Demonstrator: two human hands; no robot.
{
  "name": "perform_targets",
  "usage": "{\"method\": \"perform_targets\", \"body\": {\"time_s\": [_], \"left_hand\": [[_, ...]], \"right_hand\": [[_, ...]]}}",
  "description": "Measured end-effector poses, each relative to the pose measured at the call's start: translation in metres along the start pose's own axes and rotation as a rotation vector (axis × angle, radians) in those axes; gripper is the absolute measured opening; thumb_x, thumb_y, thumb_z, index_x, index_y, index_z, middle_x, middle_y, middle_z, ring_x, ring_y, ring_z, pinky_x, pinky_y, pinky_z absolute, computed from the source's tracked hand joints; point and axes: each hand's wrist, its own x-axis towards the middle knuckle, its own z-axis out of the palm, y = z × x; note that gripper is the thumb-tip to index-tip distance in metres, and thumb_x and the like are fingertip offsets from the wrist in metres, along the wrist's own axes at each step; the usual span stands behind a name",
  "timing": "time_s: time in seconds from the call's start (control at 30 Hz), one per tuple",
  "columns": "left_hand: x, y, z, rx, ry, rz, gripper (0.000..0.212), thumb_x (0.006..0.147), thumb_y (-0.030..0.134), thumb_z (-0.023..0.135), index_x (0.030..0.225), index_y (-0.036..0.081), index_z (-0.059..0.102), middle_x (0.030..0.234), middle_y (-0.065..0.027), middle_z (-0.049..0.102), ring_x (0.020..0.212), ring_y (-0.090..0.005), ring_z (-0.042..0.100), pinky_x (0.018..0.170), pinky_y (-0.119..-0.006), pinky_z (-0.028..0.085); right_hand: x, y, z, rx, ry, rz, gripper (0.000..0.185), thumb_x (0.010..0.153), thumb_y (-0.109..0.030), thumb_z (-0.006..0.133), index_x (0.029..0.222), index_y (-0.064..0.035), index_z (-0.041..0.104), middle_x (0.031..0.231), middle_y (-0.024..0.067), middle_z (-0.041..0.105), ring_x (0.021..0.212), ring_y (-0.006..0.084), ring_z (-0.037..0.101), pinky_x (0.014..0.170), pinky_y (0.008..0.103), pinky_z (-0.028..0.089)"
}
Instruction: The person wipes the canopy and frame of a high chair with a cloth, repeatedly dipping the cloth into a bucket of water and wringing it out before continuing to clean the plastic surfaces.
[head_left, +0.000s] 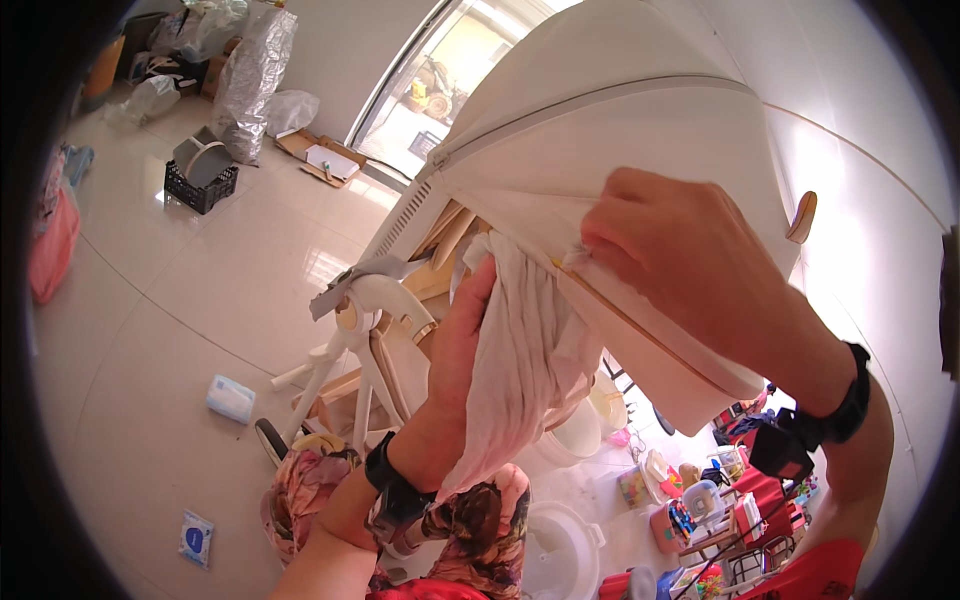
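Observation:
A baby stroller stands before me with its large white canopy (637, 135) tilted towards me. My left hand (459, 341) holds a crumpled white cloth (517, 337) under the canopy's rim, thumb on top, the folds hanging down. My right hand (667, 240) is curled against the outside of the canopy near its brown-edged rim (645, 322). Its fingertips pinch a small whitish bunch of fabric there; whether this is cloth or canopy I cannot tell. Creases in the canopy run towards those fingers. Left of the cloth show the stroller's pale frame (358, 319) and beige inner parts.
A pack of wipes (196, 538) and a blue-white packet (231, 399) lie on the tiled floor to the left. A black crate (201, 187) stands farther off. At lower right are a white tub (559, 551) and a pink bin of markers (671, 525).

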Motion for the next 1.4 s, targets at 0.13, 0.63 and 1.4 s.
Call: {"method": "perform_targets", "body": {"time_s": [0.13, 0.63, 1.4], "left_hand": [[-0.003, -0.002, 0.004, 0.053, 0.041, 0.014, 0.048, 0.099, 0.041, 0.039, 0.13, 0.006, 0.049, 0.119, -0.0078, 0.06, 0.105, -0.0217, 0.061, 0.092, -0.034, 0.048], [-0.004, 0.001, 0.001, 0.022, 0.04, -0.019, 0.044, 0.099, 0.039, 0.04, 0.126, 0.005, 0.051, 0.115, -0.0083, 0.062, 0.1, -0.0205, 0.063, 0.088, -0.032, 0.05], [-0.006, 0.001, 0.002, 0.037, -0.005, -0.042, 0.044, 0.099, 0.038, 0.043, 0.127, 0.006, 0.051, 0.118, -0.0085, 0.062, 0.104, -0.0205, 0.062, 0.091, -0.033, 0.05]], "right_hand": [[0.015, -0.003, 0.018, -0.081, 0.075, -0.009, 0.013, 0.079, -0.011, 0.064, 0.073, -0.002, 0.057, 0.077, 0.0104, 0.055, 0.071, 0.0295, 0.061, 0.063, 0.0397, 0.049], [0.046, 0.002, 0.025, -0.105, 0.024, -0.148, 0.008, 0.073, -0.008, 0.065, 0.076, -0.0011, 0.062, 0.082, 0.0135, 0.061, 0.076, 0.031, 0.065, 0.068, 0.0381, 0.053], [0.044, 0.0, 0.005, -0.061, -0.125, -0.205, 0.005, 0.073, -0.005, 0.062, 0.075, -0.0009, 0.063, 0.081, 0.0136, 0.061, 0.077, 0.0321, 0.065, 0.067, 0.0381, 0.052]]}}
